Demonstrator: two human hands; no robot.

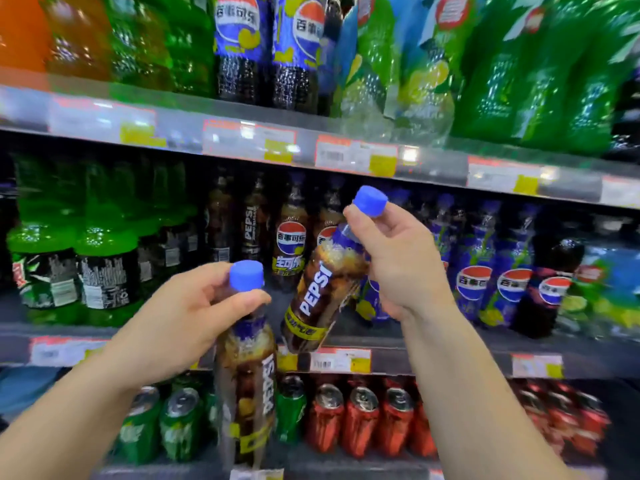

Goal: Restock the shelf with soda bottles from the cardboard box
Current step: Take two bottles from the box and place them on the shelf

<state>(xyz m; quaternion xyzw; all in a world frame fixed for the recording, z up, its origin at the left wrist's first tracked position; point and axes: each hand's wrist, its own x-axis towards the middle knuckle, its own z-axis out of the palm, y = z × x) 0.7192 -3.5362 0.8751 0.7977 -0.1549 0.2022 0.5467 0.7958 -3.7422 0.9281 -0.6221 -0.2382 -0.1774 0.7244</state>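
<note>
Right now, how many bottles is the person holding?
2: one upright in the left hand, gripped below its cap; one tilted in the right hand, cap uppermost.

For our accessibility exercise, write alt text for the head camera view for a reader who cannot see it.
Two bare hands each hold a blue-capped plastic Pepsi bottle by its neck before stocked drink shelves: the left hand holds an upright bottle, the right hand a tilted bottle. Red and green cans fill the shelf below.

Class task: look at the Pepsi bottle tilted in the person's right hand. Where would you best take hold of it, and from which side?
Grip the narrow neck just under the blue cap, coming from the right, as the right hand does. The tilted Pepsi bottle leans its top rightward, and the neck suits curled fingers.
</note>
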